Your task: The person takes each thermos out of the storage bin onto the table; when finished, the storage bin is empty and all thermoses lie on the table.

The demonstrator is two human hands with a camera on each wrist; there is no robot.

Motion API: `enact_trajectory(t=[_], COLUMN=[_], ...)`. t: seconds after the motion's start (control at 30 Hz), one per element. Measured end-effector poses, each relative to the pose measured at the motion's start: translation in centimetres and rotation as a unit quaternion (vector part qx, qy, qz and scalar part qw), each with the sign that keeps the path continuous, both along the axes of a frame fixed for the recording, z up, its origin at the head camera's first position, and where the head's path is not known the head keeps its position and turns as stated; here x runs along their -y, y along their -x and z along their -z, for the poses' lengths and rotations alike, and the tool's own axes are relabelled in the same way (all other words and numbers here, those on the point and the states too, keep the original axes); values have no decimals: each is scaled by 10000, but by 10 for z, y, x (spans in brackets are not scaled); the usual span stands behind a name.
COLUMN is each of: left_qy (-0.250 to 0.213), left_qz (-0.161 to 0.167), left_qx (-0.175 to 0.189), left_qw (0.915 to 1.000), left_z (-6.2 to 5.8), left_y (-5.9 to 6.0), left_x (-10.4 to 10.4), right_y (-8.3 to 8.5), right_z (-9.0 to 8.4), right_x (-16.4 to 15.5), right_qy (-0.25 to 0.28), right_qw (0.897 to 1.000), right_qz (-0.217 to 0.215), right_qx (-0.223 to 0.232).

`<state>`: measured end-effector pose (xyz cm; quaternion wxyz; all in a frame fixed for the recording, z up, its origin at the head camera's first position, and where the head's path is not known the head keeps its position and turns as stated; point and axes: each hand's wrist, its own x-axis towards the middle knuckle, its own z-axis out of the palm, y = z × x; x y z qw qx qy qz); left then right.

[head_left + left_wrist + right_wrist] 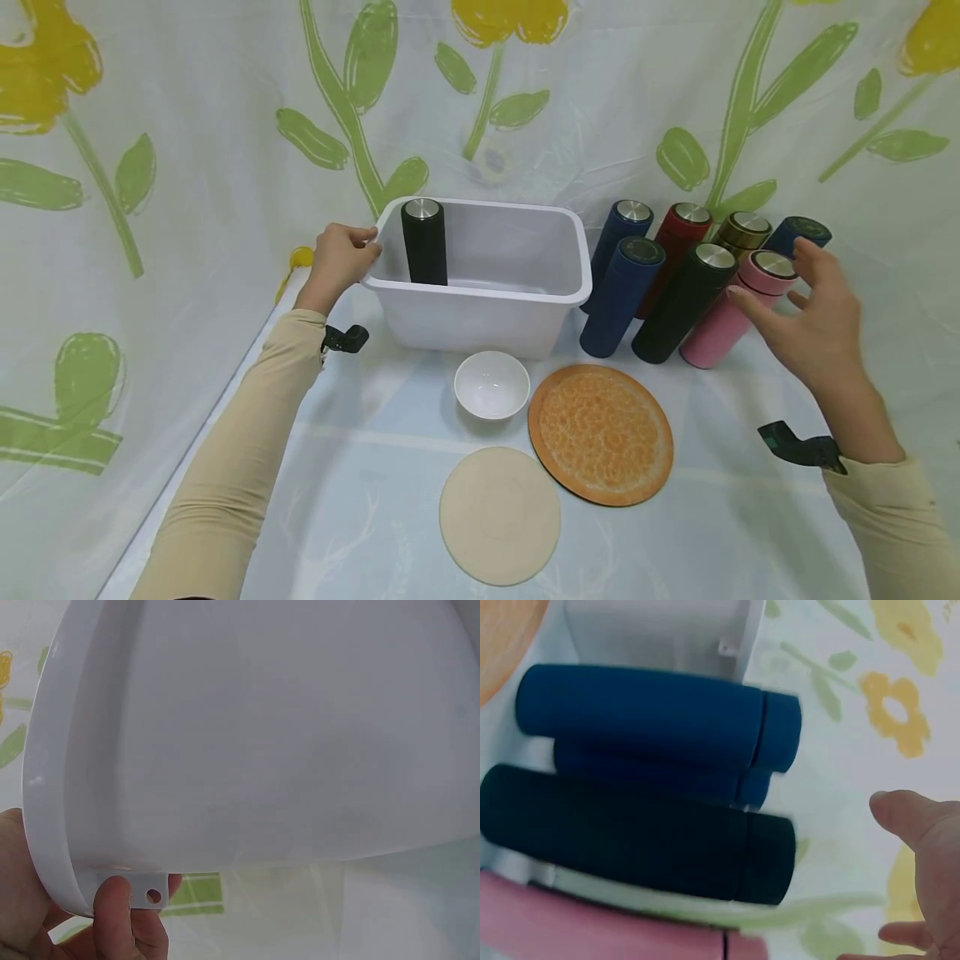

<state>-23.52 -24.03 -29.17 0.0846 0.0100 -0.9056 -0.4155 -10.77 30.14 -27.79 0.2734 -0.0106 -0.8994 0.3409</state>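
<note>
Gripping the bin's (517, 293) left rim, my left hand (339, 260) has its fingers curled over the edge; the left wrist view shows the thumb under the lip. My right hand (813, 321) hangs open, fingers spread, just beside the pink flask (731, 312) and touching nothing that I can see.

Largest first: one white bin stands at the back of the table (360, 492) on a floral cloth. Inside it, one black flask (424, 242) stands upright against the left wall.

As I judge it, the packing has barely begun: one flask is in, seven wait outside. Those seven stand clustered just right of the bin: two navy ones (621, 296) nearest it, a red one (678, 242) behind, a black one (684, 300) in front, the pink one beside that, then a gold one (741, 233) and a dark one (797, 235) at the back, partly hidden by my right hand. That makes eight flasks in all.

In front of the bin lie one orange mat (600, 433) and one cream mat (499, 515), apart from each other. One white bowl (492, 385), smallest of the lot, sits just beside the orange mat's left edge, empty.
</note>
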Motion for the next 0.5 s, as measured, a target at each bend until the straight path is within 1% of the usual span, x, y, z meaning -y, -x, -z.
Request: enact_trajectory(t=[0.07,0.27,0.37,0.5], left_qy=[-1,21,32,38], left_qz=[-4,-32,-12,8], left_qx=[19,6,-16,-41], left_qw=[10000,10000,10000,10000], left_z=[0,1,2,3], left_y=[0,2,3,3], left_x=[-1,-1,0,1], right_y=[-1,-3,-3,-4], right_z=[-2,-7,-9,-12], right_x=[7,25,33,43], right_qy=[-90,-329,-352,-318], right_qw=[9999,9990,9983,9962], right_qz=[-61,-236,-384,-628], right_qx=[-110,-175,-270,-509])
